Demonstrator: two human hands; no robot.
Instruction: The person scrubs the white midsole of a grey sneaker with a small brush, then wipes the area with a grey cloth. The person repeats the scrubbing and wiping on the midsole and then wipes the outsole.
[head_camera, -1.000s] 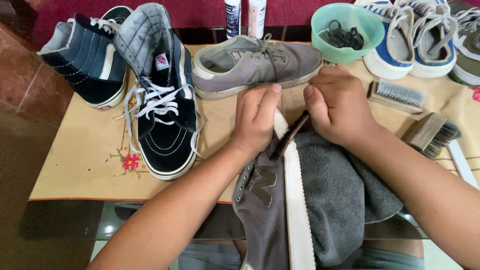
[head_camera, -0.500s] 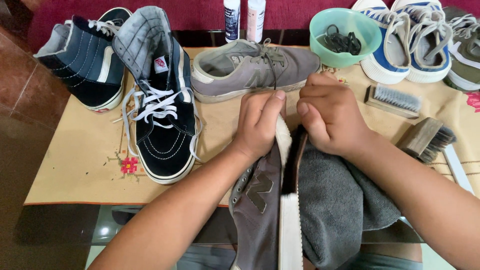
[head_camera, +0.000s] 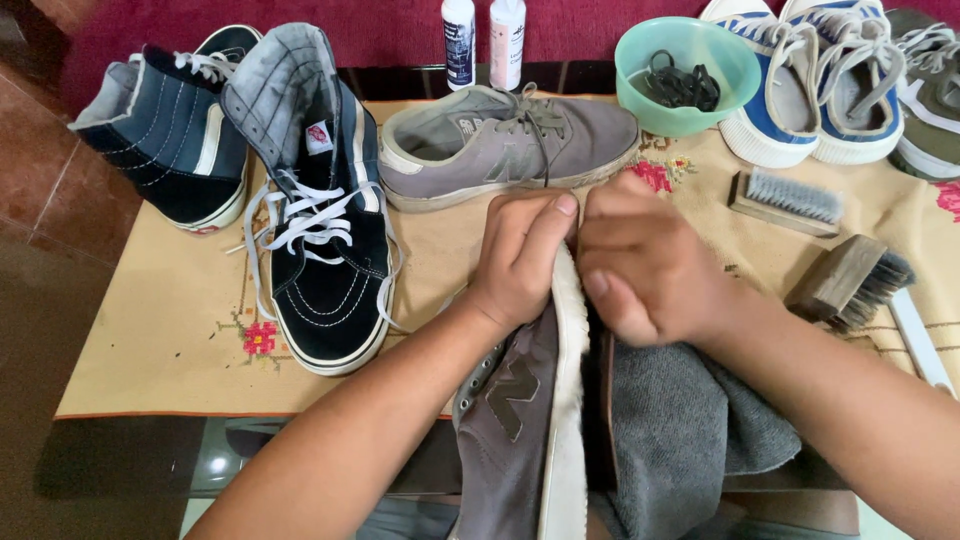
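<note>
My left hand (head_camera: 520, 255) grips the toe end of a grey sneaker (head_camera: 520, 420) turned on its side, its white sole edge facing up. Against that sole my right hand (head_camera: 645, 265) presses a grey cloth (head_camera: 690, 430), fingers curled around it. The cloth drapes down to the right of the shoe. The matching grey sneaker (head_camera: 500, 145) lies flat on the tan embroidered mat (head_camera: 170, 330) just beyond my hands.
Two dark high-top sneakers (head_camera: 310, 220) stand at the left. A green bowl (head_camera: 685, 60) holding black laces, two small bottles (head_camera: 482, 40) and blue-and-white sneakers (head_camera: 810, 80) sit at the back. Two wooden brushes (head_camera: 850, 280) lie at the right.
Both hands and the held sneaker have shifted slightly away from me; the right hand has rubbed the cloth along the sole near the toe.
</note>
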